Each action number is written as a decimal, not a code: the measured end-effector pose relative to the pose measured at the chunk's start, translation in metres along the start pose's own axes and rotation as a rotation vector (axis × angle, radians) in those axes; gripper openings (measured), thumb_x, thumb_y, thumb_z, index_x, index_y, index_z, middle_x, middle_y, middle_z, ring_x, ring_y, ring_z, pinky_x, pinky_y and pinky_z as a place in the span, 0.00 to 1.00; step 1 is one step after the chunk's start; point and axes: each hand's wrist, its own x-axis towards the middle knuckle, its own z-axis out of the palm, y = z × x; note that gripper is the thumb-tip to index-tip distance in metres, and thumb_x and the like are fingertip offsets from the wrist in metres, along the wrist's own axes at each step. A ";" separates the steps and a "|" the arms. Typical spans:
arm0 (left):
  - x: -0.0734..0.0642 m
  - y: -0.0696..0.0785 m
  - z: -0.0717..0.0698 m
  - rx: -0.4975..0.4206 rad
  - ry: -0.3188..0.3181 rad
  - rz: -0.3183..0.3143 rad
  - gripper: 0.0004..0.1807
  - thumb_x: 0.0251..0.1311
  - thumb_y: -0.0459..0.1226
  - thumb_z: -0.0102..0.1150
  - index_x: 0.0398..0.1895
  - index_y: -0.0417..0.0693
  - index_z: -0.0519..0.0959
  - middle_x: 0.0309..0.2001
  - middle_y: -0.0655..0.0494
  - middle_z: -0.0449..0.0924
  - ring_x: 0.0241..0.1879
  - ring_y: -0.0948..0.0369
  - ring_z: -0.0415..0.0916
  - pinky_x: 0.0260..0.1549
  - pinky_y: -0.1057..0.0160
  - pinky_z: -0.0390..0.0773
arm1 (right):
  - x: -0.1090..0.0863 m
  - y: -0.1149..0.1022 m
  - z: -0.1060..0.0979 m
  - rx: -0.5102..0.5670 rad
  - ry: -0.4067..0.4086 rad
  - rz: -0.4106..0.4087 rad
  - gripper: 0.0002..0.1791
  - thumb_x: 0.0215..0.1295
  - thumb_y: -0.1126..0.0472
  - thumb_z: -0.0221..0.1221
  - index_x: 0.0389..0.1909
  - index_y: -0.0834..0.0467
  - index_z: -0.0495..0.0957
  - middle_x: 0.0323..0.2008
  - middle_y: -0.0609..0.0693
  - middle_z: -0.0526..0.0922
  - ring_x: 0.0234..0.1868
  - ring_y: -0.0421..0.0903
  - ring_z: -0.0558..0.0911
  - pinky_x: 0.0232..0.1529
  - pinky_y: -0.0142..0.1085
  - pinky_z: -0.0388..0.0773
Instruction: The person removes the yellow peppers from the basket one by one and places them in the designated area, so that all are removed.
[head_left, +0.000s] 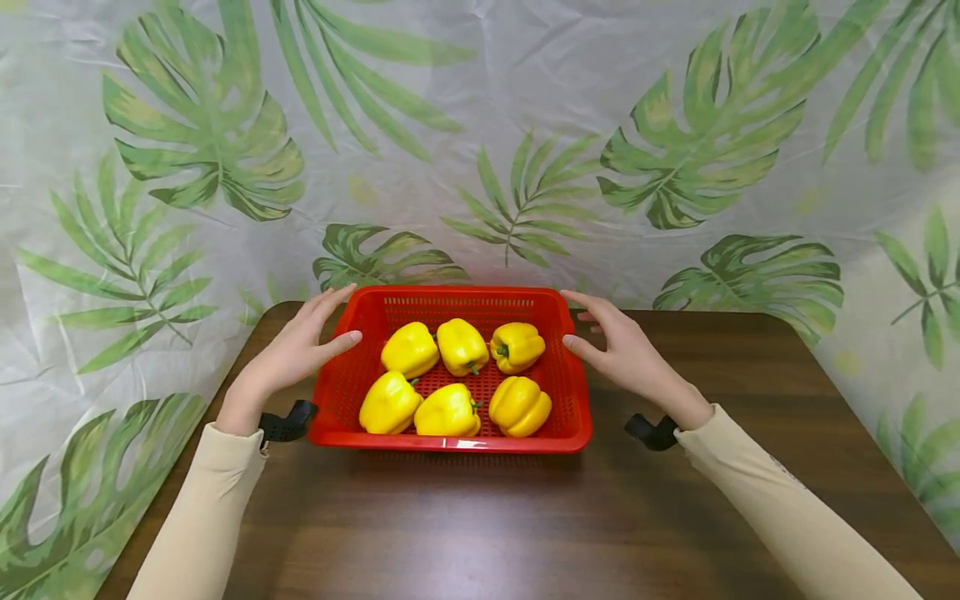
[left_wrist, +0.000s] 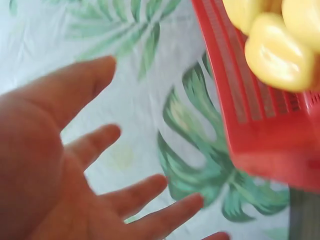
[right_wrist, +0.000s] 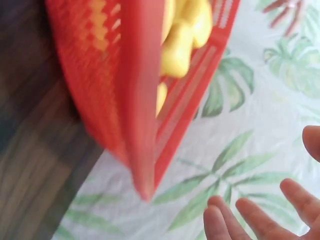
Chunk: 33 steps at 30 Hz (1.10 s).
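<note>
A red plastic basket (head_left: 450, 445) with slotted walls holds several yellow bell peppers (head_left: 520, 407), lying in two rough rows. Beside its left wall is my left hand (head_left: 288, 352), fingers spread and extended toward the far left corner. The left wrist view shows a gap between these fingertips (left_wrist: 192, 201) and the basket wall (left_wrist: 227, 112). My right hand (head_left: 630, 354) is at the opposite side, fingers and thumb reaching toward the far right corner. In the right wrist view its fingers (right_wrist: 260, 220) are apart from the basket rim (right_wrist: 142, 100). Both hands are empty.
The basket is over the far part of a dark brown wooden table (head_left: 465, 533). Behind the table hangs a pale cloth (head_left: 525, 100) printed with green leaves. Black wrist cameras (head_left: 288, 422) are strapped under both wrists, near the basket's sides.
</note>
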 end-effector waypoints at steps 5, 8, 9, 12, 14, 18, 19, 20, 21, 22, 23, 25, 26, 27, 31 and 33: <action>-0.004 -0.028 -0.005 -0.147 -0.108 0.011 0.39 0.68 0.43 0.52 0.75 0.42 0.45 0.72 0.38 0.46 0.69 0.41 0.47 0.61 0.35 0.54 | 0.003 -0.008 0.012 0.111 -0.056 0.017 0.34 0.67 0.55 0.59 0.72 0.52 0.58 0.68 0.56 0.62 0.58 0.58 0.72 0.56 0.53 0.71; -0.004 -0.045 -0.001 -0.307 -0.200 -0.028 0.38 0.70 0.40 0.49 0.76 0.42 0.42 0.73 0.36 0.41 0.68 0.38 0.50 0.59 0.36 0.60 | 0.005 -0.012 0.019 0.154 -0.085 0.027 0.34 0.67 0.55 0.59 0.71 0.53 0.58 0.67 0.57 0.63 0.56 0.58 0.74 0.54 0.53 0.73; -0.003 -0.050 0.001 -0.354 -0.224 -0.047 0.38 0.70 0.40 0.48 0.76 0.44 0.41 0.73 0.36 0.40 0.67 0.37 0.50 0.58 0.36 0.62 | 0.006 -0.013 0.021 0.169 -0.095 0.032 0.34 0.66 0.56 0.59 0.71 0.53 0.59 0.67 0.57 0.63 0.56 0.58 0.75 0.54 0.52 0.73; -0.001 -0.064 0.009 -0.471 -0.270 -0.091 0.37 0.71 0.39 0.46 0.76 0.50 0.41 0.73 0.38 0.39 0.67 0.37 0.50 0.55 0.37 0.66 | 0.007 -0.015 0.028 0.217 -0.133 0.047 0.34 0.66 0.57 0.59 0.71 0.52 0.59 0.67 0.56 0.63 0.55 0.57 0.75 0.53 0.51 0.74; 0.002 -0.072 0.015 -0.527 -0.286 -0.106 0.36 0.72 0.39 0.45 0.77 0.54 0.41 0.73 0.39 0.40 0.66 0.37 0.52 0.54 0.39 0.69 | 0.008 -0.016 0.032 0.252 -0.166 0.059 0.33 0.66 0.58 0.59 0.71 0.52 0.59 0.68 0.56 0.63 0.54 0.56 0.76 0.53 0.50 0.75; 0.006 -0.084 0.028 -0.651 -0.317 -0.111 0.35 0.73 0.37 0.42 0.77 0.56 0.39 0.73 0.40 0.41 0.65 0.37 0.56 0.53 0.44 0.72 | 0.010 -0.020 0.040 0.300 -0.224 0.050 0.33 0.67 0.60 0.58 0.70 0.54 0.58 0.67 0.59 0.63 0.54 0.56 0.76 0.54 0.50 0.74; 0.007 -0.086 0.032 -0.680 -0.320 -0.109 0.35 0.73 0.36 0.42 0.77 0.56 0.39 0.73 0.40 0.41 0.65 0.37 0.56 0.52 0.44 0.73 | 0.011 -0.021 0.042 0.307 -0.236 0.044 0.33 0.67 0.60 0.58 0.70 0.55 0.59 0.66 0.60 0.63 0.55 0.57 0.76 0.54 0.50 0.74; 0.008 -0.088 0.034 -0.702 -0.322 -0.105 0.35 0.73 0.36 0.41 0.77 0.56 0.39 0.73 0.40 0.41 0.65 0.37 0.56 0.51 0.44 0.73 | 0.011 -0.023 0.044 0.312 -0.246 0.037 0.32 0.67 0.60 0.58 0.70 0.55 0.59 0.66 0.61 0.64 0.57 0.58 0.74 0.55 0.50 0.73; 0.009 -0.089 0.037 -0.724 -0.323 -0.104 0.35 0.73 0.35 0.41 0.77 0.56 0.39 0.73 0.41 0.40 0.65 0.36 0.56 0.51 0.44 0.74 | 0.012 -0.024 0.046 0.314 -0.257 0.027 0.32 0.67 0.60 0.58 0.70 0.56 0.59 0.65 0.61 0.64 0.58 0.59 0.73 0.56 0.51 0.72; 0.009 -0.090 0.040 -0.739 -0.322 -0.103 0.35 0.73 0.35 0.41 0.77 0.56 0.39 0.73 0.41 0.40 0.65 0.36 0.56 0.50 0.44 0.74 | 0.013 -0.026 0.047 0.317 -0.267 0.022 0.32 0.68 0.60 0.58 0.70 0.56 0.59 0.65 0.61 0.65 0.60 0.59 0.71 0.57 0.51 0.71; 0.009 -0.091 0.042 -0.746 -0.318 -0.104 0.35 0.73 0.35 0.41 0.77 0.56 0.39 0.73 0.41 0.40 0.65 0.36 0.56 0.49 0.44 0.75 | 0.013 -0.027 0.049 0.320 -0.279 0.018 0.32 0.68 0.60 0.57 0.70 0.56 0.59 0.65 0.60 0.66 0.61 0.59 0.70 0.57 0.50 0.71; 0.010 -0.092 0.046 -0.764 -0.309 -0.104 0.35 0.73 0.35 0.41 0.77 0.57 0.39 0.73 0.41 0.40 0.64 0.35 0.57 0.47 0.43 0.75 | 0.015 -0.030 0.053 0.321 -0.301 0.014 0.32 0.68 0.59 0.57 0.70 0.57 0.59 0.64 0.60 0.66 0.63 0.58 0.68 0.59 0.50 0.70; 0.009 -0.092 0.047 -0.770 -0.303 -0.103 0.36 0.72 0.35 0.42 0.76 0.57 0.39 0.73 0.41 0.40 0.64 0.35 0.57 0.47 0.43 0.76 | 0.016 -0.031 0.054 0.321 -0.310 0.014 0.32 0.68 0.59 0.57 0.70 0.57 0.59 0.64 0.59 0.66 0.63 0.58 0.68 0.59 0.49 0.70; 0.009 -0.092 0.049 -0.780 -0.296 -0.106 0.36 0.72 0.34 0.42 0.76 0.57 0.39 0.73 0.41 0.41 0.63 0.34 0.58 0.46 0.43 0.76 | 0.017 -0.033 0.055 0.320 -0.319 0.016 0.32 0.68 0.58 0.57 0.71 0.56 0.58 0.64 0.59 0.66 0.63 0.57 0.69 0.59 0.49 0.69; 0.009 -0.093 0.053 -0.817 -0.268 -0.117 0.37 0.71 0.33 0.44 0.76 0.57 0.40 0.72 0.40 0.43 0.62 0.34 0.59 0.45 0.42 0.76 | 0.019 -0.037 0.060 0.334 -0.356 0.042 0.33 0.68 0.57 0.57 0.71 0.54 0.58 0.64 0.59 0.66 0.59 0.57 0.73 0.59 0.50 0.69; 0.009 -0.093 0.054 -0.831 -0.260 -0.127 0.37 0.71 0.33 0.44 0.76 0.57 0.40 0.72 0.39 0.44 0.62 0.33 0.60 0.45 0.42 0.76 | 0.021 -0.039 0.062 0.348 -0.375 0.051 0.33 0.68 0.56 0.57 0.71 0.53 0.58 0.64 0.59 0.66 0.58 0.57 0.74 0.59 0.50 0.69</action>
